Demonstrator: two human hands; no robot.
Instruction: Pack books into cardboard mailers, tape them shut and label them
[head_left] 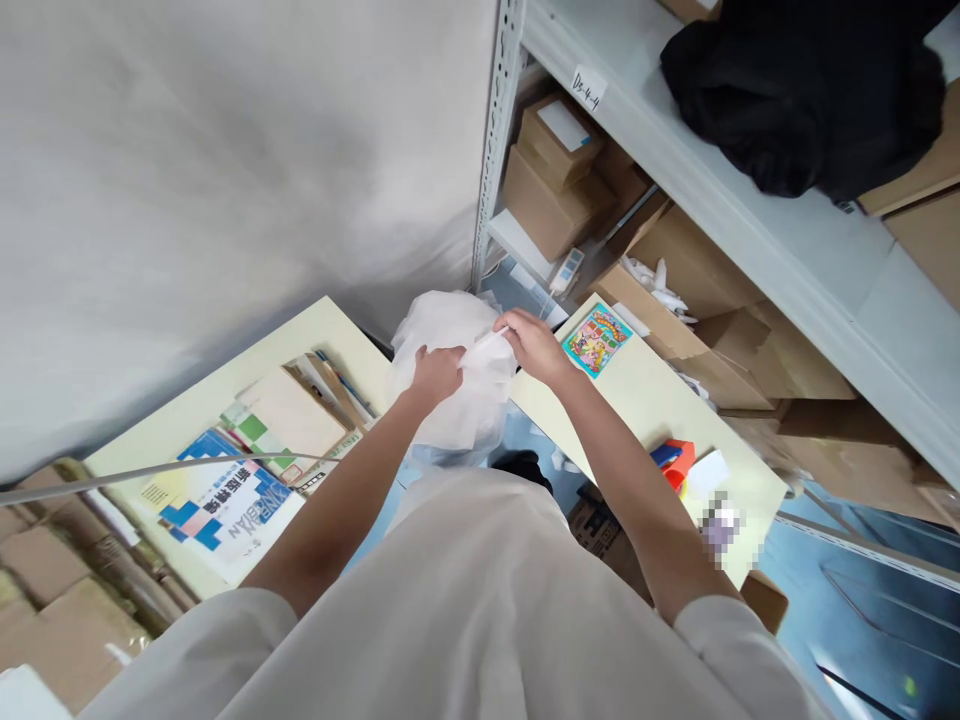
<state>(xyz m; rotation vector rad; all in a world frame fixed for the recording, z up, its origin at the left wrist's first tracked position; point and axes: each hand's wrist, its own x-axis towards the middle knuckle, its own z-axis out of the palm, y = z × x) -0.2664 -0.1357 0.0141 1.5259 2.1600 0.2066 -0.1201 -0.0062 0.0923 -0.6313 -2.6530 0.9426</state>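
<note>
A person's left hand (439, 374) and right hand (531, 345), each grip pinching, hold a fold of a white bag (472, 415) between 2 pale surfaces (330, 332), a brightly printed item (598, 340) near the right hand.

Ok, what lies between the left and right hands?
A gathered fold of the white plastic bag runs from the left hand to the right hand, in the head view.
</note>
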